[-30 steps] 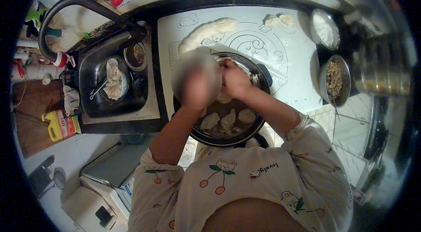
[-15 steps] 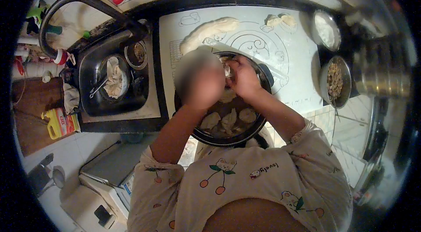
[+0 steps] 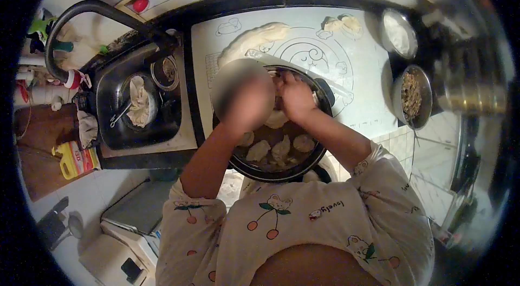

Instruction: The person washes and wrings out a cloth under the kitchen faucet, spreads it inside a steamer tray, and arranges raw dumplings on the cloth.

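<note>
Both hands meet over the far side of a dark round pot point(image 3: 276, 175). Several pale dumplings point(image 3: 280, 149) lie inside it, spaced apart on the bottom. My right hand point(image 3: 299, 99) is closed, its fingers curled and pressed in toward the left one. Whatever it grips is hidden by the fingers. A grey blur covers most of my left hand point(image 3: 246, 99), so its fingers cannot be read. Beyond the hands, a long roll of dough point(image 3: 252, 40) rests on a white printed mat point(image 3: 371, 86). A few small dough pieces point(image 3: 344, 24) sit at the mat's far right.
Right of the mat stand a bowl of white flour point(image 3: 400, 34) and a metal bowl of chopped filling point(image 3: 413, 96). To the left, a black sink point(image 3: 111, 113) holds bowls under a curved faucet point(image 3: 97, 7). A yellow bottle point(image 3: 67, 161) stands at lower left.
The whole view has shifted slightly. My hands stay together over the pot; the right fingers have moved a little, and the pale bit seen between them before is now hidden.
</note>
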Available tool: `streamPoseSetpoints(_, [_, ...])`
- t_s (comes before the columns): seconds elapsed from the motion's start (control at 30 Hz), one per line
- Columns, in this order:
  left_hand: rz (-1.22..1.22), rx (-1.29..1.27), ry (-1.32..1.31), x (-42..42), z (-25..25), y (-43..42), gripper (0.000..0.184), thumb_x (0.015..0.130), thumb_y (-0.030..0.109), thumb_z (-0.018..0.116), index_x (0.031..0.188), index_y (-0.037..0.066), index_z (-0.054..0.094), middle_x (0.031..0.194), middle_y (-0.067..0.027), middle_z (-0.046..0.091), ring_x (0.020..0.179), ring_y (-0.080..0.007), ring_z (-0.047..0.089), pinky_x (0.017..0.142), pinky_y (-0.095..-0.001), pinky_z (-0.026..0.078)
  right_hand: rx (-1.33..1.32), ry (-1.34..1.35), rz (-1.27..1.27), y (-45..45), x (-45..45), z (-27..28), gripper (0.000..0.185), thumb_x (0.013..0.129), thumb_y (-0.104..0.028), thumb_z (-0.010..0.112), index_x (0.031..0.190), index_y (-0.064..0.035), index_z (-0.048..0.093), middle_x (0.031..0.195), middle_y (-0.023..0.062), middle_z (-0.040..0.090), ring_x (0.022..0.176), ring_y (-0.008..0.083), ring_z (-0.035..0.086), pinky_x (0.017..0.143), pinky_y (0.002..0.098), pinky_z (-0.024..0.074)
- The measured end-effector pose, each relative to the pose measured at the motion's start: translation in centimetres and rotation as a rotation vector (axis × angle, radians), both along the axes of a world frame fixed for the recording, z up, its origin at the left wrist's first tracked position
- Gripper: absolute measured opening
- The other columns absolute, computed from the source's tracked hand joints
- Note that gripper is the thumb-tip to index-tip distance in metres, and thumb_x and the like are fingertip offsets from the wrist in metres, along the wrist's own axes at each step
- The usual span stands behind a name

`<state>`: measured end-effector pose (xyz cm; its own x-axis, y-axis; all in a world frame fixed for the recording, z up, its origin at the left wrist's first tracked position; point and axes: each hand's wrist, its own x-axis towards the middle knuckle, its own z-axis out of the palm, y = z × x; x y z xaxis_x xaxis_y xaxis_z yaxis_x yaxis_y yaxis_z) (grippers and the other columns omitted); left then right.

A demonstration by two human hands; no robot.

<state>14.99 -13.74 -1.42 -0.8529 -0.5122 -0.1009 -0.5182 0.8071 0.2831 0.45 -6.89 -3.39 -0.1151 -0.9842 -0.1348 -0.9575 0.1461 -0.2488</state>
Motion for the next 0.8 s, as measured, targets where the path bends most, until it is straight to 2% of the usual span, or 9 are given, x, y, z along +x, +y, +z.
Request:
streamPoseSetpoints(0.03, [0.009,-0.010,0.017,0.0,-0.2,0.1,0.034,0.076,0.003,0.045,0.108,-0.001,0.054,0.113,-0.0174,0.054,0.101,-0.0300,0.053,0.086,-0.0392,0.043,0.009,0.008,-0.027,-0.2,0.1,-0.2,0.027,0.078,-0.012,0.051,0.103,-0.0041,0.055,0.104,0.0175,0.052,0.088,0.0335,0.056,0.071,0.0404,0.0501])
streamPoseSetpoints(0.13, [0.034,-0.049,0.068,0.1,-0.8,0.2,0.032,0.075,0.003,0.044,0.105,-0.001,0.056,0.112,-0.0172,0.054,0.100,-0.0307,0.053,0.085,-0.0397,0.043,-0.076,-0.075,0.008,0.3,-0.1,1.6,0.030,0.076,-0.017,0.056,0.103,-0.0035,0.055,0.105,0.0172,0.052,0.083,0.0338,0.058,0.069,0.0421,0.0500])
streamPoseSetpoints(0.23, [0.071,-0.053,0.168,0.2,-1.3,0.0,0.030,0.075,0.003,0.046,0.103,-0.001,0.056,0.110,-0.0179,0.054,0.099,-0.0318,0.053,0.085,-0.0400,0.043,-0.094,-0.187,-0.082,0.7,0.9,4.5,0.036,0.072,-0.022,0.063,0.102,-0.0030,0.055,0.103,0.0182,0.052,0.082,0.0338,0.059,0.069,0.0419,0.0502])
streamPoseSetpoints(0.3, [0.118,0.005,0.311,0.2,-2.4,-0.6,0.028,0.074,0.004,0.050,0.101,-0.003,0.056,0.102,-0.0189,0.057,0.094,-0.0321,0.055,0.082,-0.0399,0.044,-0.127,-0.218,-0.080,0.3,1.5,3.3,0.040,0.069,-0.023,0.066,0.101,-0.0028,0.055,0.104,0.0191,0.051,0.080,0.0339,0.059,0.069,0.0416,0.0504])
streamPoseSetpoints(0.4, [0.212,0.105,0.356,0.7,-2.7,-0.6,0.035,0.075,0.004,0.050,0.108,-0.004,0.053,0.112,-0.0215,0.053,0.103,-0.0347,0.051,0.088,-0.0408,0.042,-0.170,-0.226,-0.067,-0.4,1.8,0.4,0.041,0.068,-0.025,0.067,0.100,-0.0029,0.055,0.105,0.0201,0.051,0.079,0.0338,0.059,0.068,0.0413,0.0506])
streamPoseSetpoints(0.5, [0.204,0.110,0.373,1.2,-2.1,-0.7,0.035,0.077,0.006,0.050,0.111,-0.002,0.052,0.111,-0.0216,0.053,0.101,-0.0353,0.051,0.087,-0.0411,0.042,-0.127,-0.206,-0.085,-0.9,2.0,-0.3,0.044,0.067,-0.023,0.069,0.106,-0.0067,0.055,0.106,0.0179,0.051,0.084,0.0339,0.058,0.070,0.0407,0.0496])
streamPoseSetpoints(0.6, [0.234,0.180,0.224,1.8,-0.4,-0.1,0.036,0.076,0.005,0.052,0.111,0.001,0.052,0.111,-0.0188,0.053,0.102,-0.0335,0.051,0.086,-0.0410,0.043,-0.065,-0.187,-0.069,-0.7,1.6,-0.1,0.046,0.067,-0.023,0.070,0.108,-0.0084,0.055,0.107,0.0161,0.052,0.086,0.0340,0.058,0.072,0.0405,0.0490])
streamPoseSetpoints(0.7, [0.300,0.074,0.085,2.1,0.8,1.4,0.037,0.073,0.006,0.056,0.110,0.003,0.053,0.113,-0.0150,0.051,0.103,-0.0311,0.051,0.084,-0.0405,0.045,-0.036,-0.188,-0.038,-0.6,1.4,1.0,0.046,0.067,-0.022,0.070,0.108,-0.0081,0.055,0.108,0.0153,0.052,0.086,0.0343,0.058,0.073,0.0405,0.0489])
streamPoseSetpoints(0.8, [0.311,0.015,0.051,2.0,-0.3,1.6,0.042,0.070,0.008,0.063,0.110,0.003,0.053,0.115,-0.0127,0.050,0.104,-0.0295,0.050,0.082,-0.0391,0.046,-0.043,-0.133,-0.032,-0.9,1.0,0.1,0.045,0.068,-0.021,0.069,0.109,-0.0082,0.055,0.108,0.0154,0.051,0.087,0.0346,0.057,0.074,0.0407,0.0487])
